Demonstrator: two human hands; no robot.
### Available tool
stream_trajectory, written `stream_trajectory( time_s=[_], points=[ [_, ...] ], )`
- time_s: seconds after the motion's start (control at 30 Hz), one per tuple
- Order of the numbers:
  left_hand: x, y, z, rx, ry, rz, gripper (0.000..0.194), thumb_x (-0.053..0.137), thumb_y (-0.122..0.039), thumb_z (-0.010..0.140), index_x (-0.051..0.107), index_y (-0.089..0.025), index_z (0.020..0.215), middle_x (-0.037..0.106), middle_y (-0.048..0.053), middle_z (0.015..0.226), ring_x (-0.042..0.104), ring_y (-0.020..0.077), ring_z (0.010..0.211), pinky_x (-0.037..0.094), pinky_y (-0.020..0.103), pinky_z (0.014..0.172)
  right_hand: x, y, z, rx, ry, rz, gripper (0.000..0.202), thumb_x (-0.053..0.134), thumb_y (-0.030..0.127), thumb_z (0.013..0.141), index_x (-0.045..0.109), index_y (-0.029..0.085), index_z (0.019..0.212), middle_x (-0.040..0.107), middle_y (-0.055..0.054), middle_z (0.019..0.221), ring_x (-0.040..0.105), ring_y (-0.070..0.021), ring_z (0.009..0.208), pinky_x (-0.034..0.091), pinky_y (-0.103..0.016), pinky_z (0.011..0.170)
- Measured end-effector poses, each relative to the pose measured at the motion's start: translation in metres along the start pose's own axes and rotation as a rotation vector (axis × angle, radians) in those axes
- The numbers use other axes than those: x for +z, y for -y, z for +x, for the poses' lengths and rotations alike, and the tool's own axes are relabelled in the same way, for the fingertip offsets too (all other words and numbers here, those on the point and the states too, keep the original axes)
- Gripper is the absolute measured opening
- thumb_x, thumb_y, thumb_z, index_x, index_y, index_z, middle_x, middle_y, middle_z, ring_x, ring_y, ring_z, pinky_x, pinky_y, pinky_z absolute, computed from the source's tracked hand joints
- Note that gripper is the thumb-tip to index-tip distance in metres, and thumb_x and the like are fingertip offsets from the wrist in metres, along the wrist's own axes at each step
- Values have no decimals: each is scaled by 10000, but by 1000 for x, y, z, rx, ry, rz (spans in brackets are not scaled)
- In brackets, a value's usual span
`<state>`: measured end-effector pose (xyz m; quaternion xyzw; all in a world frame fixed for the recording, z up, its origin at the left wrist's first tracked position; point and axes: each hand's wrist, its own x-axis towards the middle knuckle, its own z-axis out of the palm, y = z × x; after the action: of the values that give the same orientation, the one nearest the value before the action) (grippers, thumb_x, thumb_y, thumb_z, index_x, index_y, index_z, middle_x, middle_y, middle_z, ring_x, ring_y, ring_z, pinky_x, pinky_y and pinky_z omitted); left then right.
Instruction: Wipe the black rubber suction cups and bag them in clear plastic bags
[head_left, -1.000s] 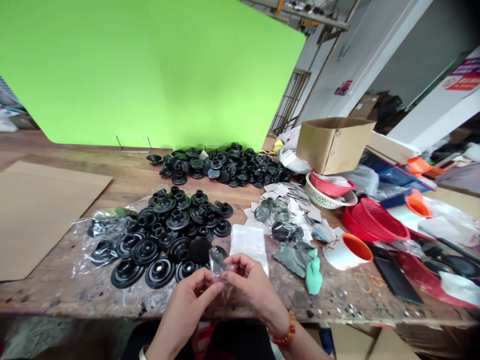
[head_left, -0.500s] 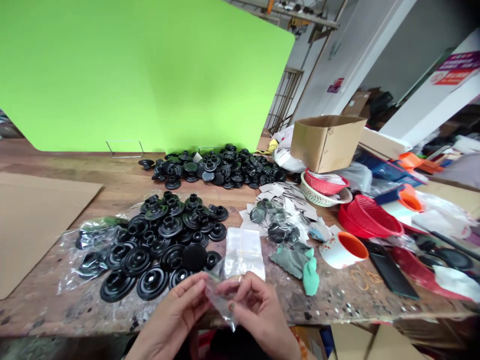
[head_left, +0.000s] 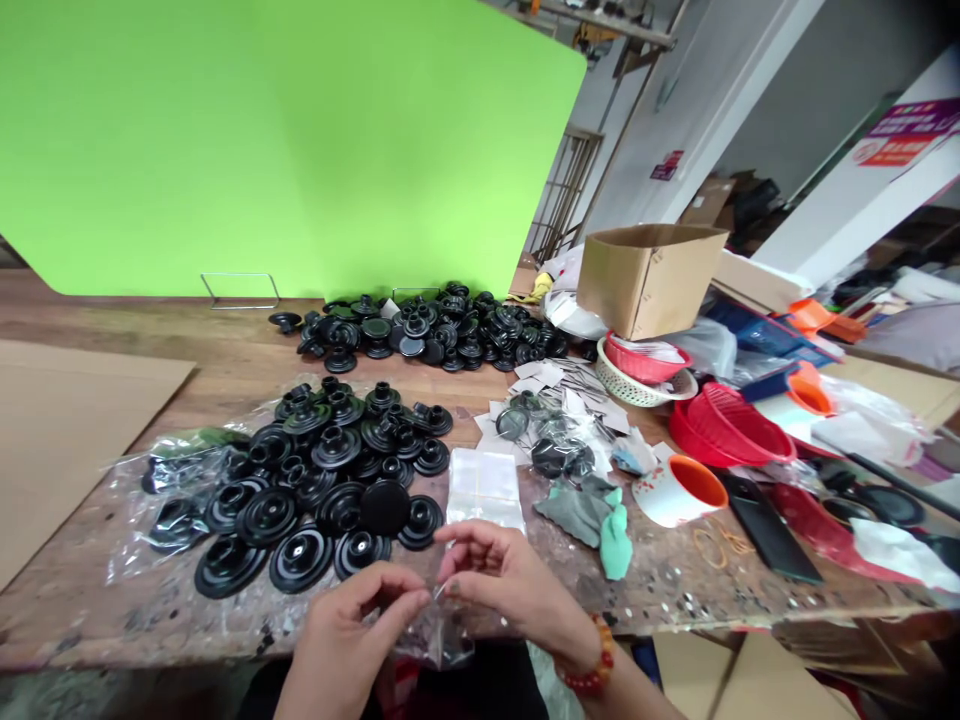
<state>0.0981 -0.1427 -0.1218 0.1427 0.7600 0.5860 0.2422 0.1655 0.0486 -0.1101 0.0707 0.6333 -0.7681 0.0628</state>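
Left hand (head_left: 356, 628) pinches a clear bag (head_left: 444, 640) at the table's (head_left: 660, 598) near edge; the half-curled right hand's (head_left: 514, 580) hold is unclear. Black discs (head_left: 335, 447) lie farther left.

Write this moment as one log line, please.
Left hand: pinching clear bag | Right hand: at the bag, grip unclear | Ahead: stack of flat bags | Left of stack: pile of black round parts

Left hand (head_left: 360, 625): index finger curved, thumb tip pressed toward it in a pinch. Right hand (head_left: 510, 580): fingers bent inward, thumb near fingertips. Both sets of fingertips sit just beside each other. Right forearm (head_left: 636, 688) slants in from lower right.
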Motion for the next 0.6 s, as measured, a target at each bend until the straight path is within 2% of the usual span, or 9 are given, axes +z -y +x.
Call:
stream_trajectory(
  time_s=[0.07,0.13,0.23,0.33,0.43,0.5,0.6],
  points=[
    [2,1,-3,59,-5,49,194,678,-396,759,687,-218,684,672,5,680,597,177,652,448,233,621,13,-4,3,-18,-58,-94,166,701,292,788,695,145,867,629,-10,715,566,-116,644,447,-238,628],
    [2,3,-5,84,-2,43,203,637,-408,797,667,-222,720,652,-2,687,579,172,649,435,229,611,23,-6,3,-58,-114,-195,127,662,251,813,693,134,776,608,-1,679,524,-99,620,412,-218,597],
    [-2,7,-4,81,49,52,211,607,-411,827,646,-217,752,624,-6,695,552,167,660,414,229,619,28,-7,2,-29,-84,-174,108,659,238,819,697,137,828,618,-5,731,523,-95,656,407,-206,613],
    [-8,9,-3,18,134,24,247,618,-416,821,608,-198,707,552,-17,648,494,156,638,382,230,600,29,-8,3,30,-11,61,173,724,255,780,683,138,900,634,-15,799,550,-87,694,425,-197,652],
    [-13,5,-4,-46,254,-182,285,621,-421,825,554,-185,678,496,-19,687,445,146,668,372,234,626,30,-15,6,69,15,313,228,781,259,727,629,135,843,621,0,721,552,-77,628,426,-192,619],
    [-16,3,-6,-72,351,-411,290,566,-427,867,546,-182,714,485,-9,747,428,144,708,376,245,672,31,-22,8,111,97,422,275,791,288,716,585,146,832,599,17,652,536,-75,559,412,-191,564],
    [-25,5,-8,-90,460,-706,316,562,-458,865,496,-188,714,431,-26,708,353,122,641,337,238,615,29,-26,12,173,242,362,332,805,327,697,576,143,851,574,32,615,488,-60,501,359,-175,509]
  ],
)
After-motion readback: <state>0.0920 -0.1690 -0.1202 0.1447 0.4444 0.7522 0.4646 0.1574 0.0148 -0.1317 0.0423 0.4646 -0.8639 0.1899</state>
